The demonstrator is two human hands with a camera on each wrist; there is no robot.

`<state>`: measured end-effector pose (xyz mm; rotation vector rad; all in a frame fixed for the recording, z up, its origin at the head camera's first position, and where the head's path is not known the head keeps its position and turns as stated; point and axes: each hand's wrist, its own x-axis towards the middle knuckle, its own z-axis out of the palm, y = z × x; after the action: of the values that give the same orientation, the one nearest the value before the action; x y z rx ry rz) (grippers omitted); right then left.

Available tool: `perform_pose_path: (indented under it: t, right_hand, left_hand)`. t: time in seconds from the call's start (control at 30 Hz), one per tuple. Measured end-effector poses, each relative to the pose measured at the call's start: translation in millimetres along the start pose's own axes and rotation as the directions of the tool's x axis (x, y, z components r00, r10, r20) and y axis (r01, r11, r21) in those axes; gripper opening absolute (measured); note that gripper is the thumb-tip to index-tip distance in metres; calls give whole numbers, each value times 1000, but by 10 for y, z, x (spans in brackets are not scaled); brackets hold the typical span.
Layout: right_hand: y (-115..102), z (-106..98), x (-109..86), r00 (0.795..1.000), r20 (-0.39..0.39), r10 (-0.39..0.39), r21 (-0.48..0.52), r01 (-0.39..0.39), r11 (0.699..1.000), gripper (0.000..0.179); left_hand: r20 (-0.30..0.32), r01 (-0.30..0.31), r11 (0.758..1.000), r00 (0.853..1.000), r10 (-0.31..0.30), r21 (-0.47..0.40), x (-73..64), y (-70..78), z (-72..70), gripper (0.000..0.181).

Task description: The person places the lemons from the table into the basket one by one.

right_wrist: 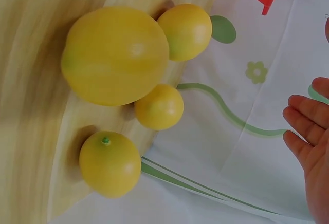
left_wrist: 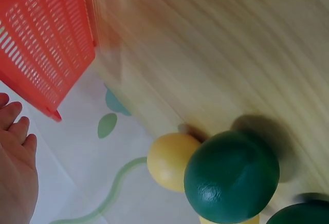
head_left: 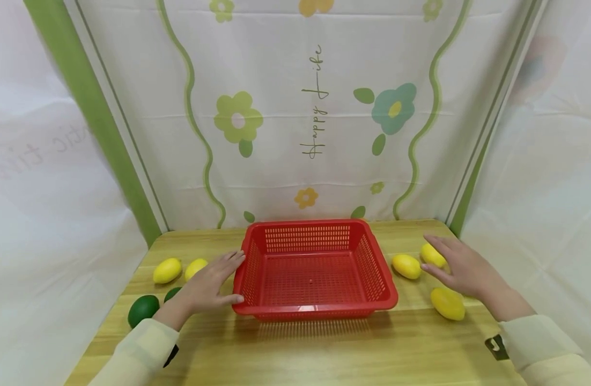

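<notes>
A red plastic basket (head_left: 319, 309) with slotted walls stands on the wooden table, nothing inside it. My left hand (head_left: 206, 284) rests against its left rim with straight fingers. Close by are two lemons (head_left: 167, 271) and two dark green fruits (head_left: 143, 310), one partly behind my left wrist. My right hand (head_left: 469, 268), fingers extended, hovers above several yellow fruits and holds nothing. Among them are a rounded fruit (head_left: 406, 266) near the basket and a larger one (head_left: 447, 303) toward the front. The right wrist view shows another yellow fruit (right_wrist: 110, 164), with a green stem tip.
White curtains (head_left: 286, 177) printed with flowers hang behind the table and at both sides. Bare wood (head_left: 319, 354) shows in front of the basket. A dark strap piece (head_left: 496, 347) sits at my right cuff.
</notes>
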<state>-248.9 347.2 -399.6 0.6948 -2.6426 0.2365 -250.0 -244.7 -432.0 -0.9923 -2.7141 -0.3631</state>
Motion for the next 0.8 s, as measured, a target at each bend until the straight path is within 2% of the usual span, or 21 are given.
perform_pose_path:
  t: [0.13,0.3,0.47,0.63,0.8]
  right_hand:
    - [1,15,-74,1000,-17,-9,4,9,1000,70]
    - [-5,17,-202,999,5,34,9,-34,999,70]
    - [-1,26,-324,997,23,71,21,-71,997,69]
    - [23,60,-441,997,1,80,14,-80,997,66]
    - [56,110,-539,996,-26,85,21,-85,996,63]
  left_hand:
    - [-4,-16,1000,1000,16,16,-26,16,47,88]
    - [-24,-40,999,999,41,18,-47,27,84,86]
    - [-32,-40,999,999,40,5,-62,29,119,85]
    - [-46,-39,999,998,39,2,-72,30,155,85]
    - [-65,-63,998,996,65,27,-72,23,180,86]
